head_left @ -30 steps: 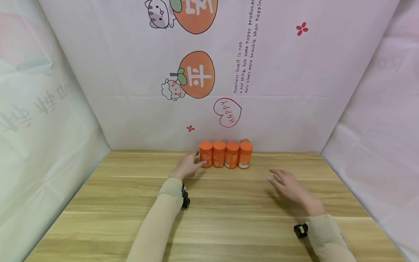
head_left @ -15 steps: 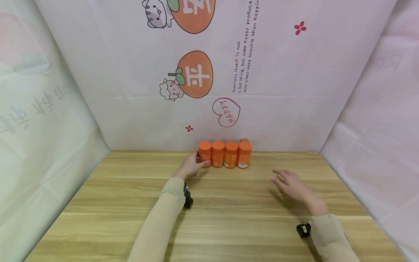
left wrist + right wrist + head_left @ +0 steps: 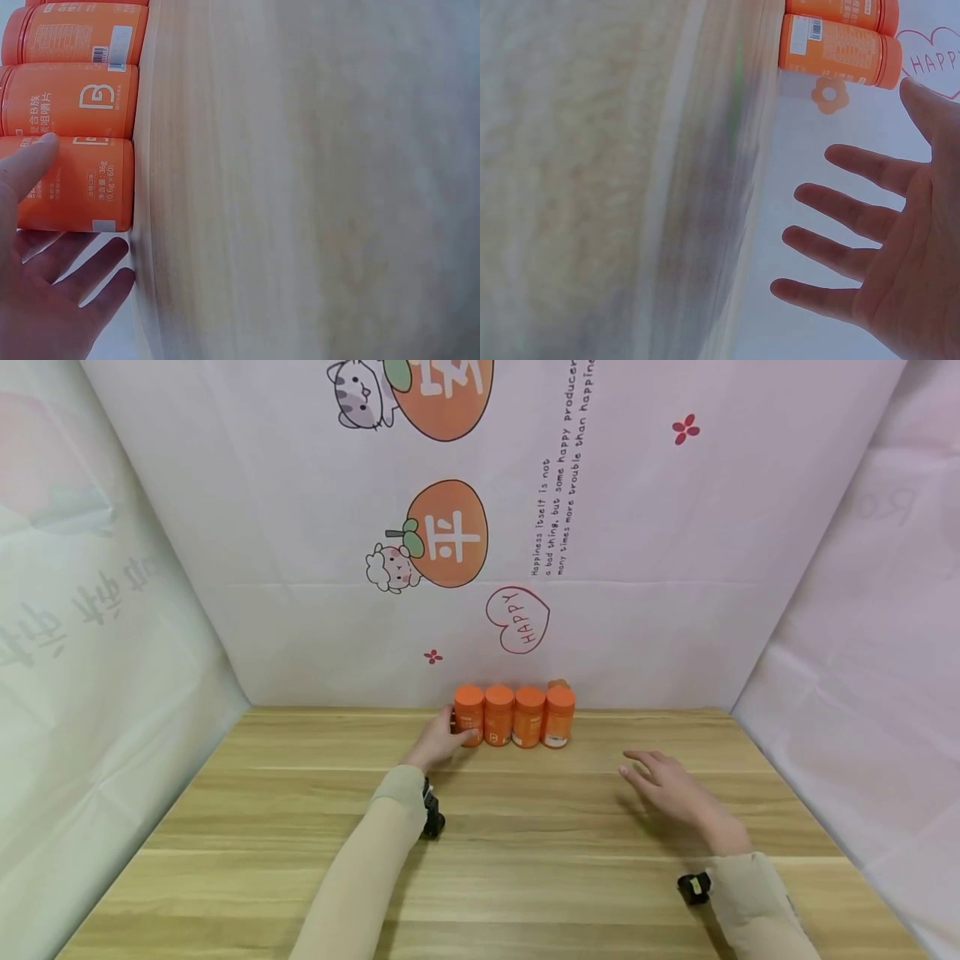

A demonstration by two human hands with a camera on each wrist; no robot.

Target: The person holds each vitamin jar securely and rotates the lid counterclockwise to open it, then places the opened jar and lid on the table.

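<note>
A row of several orange screw-cap bottles stands upright against the back wall, sides close together. My left hand is at the leftmost bottle. In the left wrist view, the thumb lies across that bottle's front. The other fingers are spread along its outer side, two of them partly hidden by it. My right hand hovers over the table to the right, apart from the rightmost bottle. In the right wrist view, its fingers are spread and hold nothing.
The wood-grain table runs back to a white printed sheet. White sheets also hang at the left and right. A black wrist camera sits at the left sleeve, another camera at the right.
The right hand has shifted slightly to the right and then stays. The left hand keeps its place at the leftmost bottle, its forearm a little farther right. The bottles have not visibly moved.
</note>
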